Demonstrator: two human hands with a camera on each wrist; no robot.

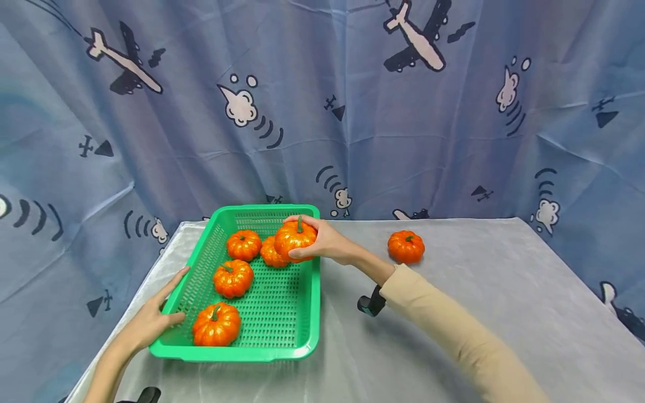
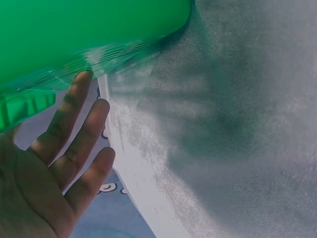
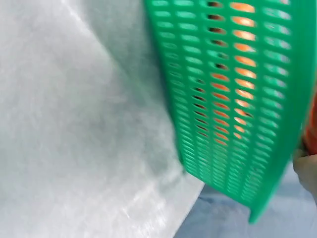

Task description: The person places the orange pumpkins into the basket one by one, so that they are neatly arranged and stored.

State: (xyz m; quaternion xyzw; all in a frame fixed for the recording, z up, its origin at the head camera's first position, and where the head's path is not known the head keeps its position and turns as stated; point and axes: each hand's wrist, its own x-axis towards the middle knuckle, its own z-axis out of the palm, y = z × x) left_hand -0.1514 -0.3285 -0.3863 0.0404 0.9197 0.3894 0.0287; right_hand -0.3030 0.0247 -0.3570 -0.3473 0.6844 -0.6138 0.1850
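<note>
My right hand (image 1: 330,243) grips an orange pumpkin (image 1: 292,239) with a green stem, raised at the right rim of the green basket (image 1: 315,313). Inside the basket sit several similar small pumpkins, one near corner pumpkin (image 1: 216,326) among them; the held one partly covers another pumpkin (image 1: 271,253). At the basket's left rim rests my left hand (image 1: 146,323), its thumb over the edge. The left wrist view shows the left fingers (image 2: 81,141) extended and spread beside the basket wall. In the right wrist view, only a sliver of the right hand (image 3: 307,171) shows.
One more pumpkin (image 1: 406,247) lies on the pale cloth-covered table (image 1: 484,291), right of the basket and beyond my right forearm. A blue curtain (image 1: 302,112) with airplane prints hangs behind the table. The basket's perforated side (image 3: 213,99) stands tall in the right wrist view.
</note>
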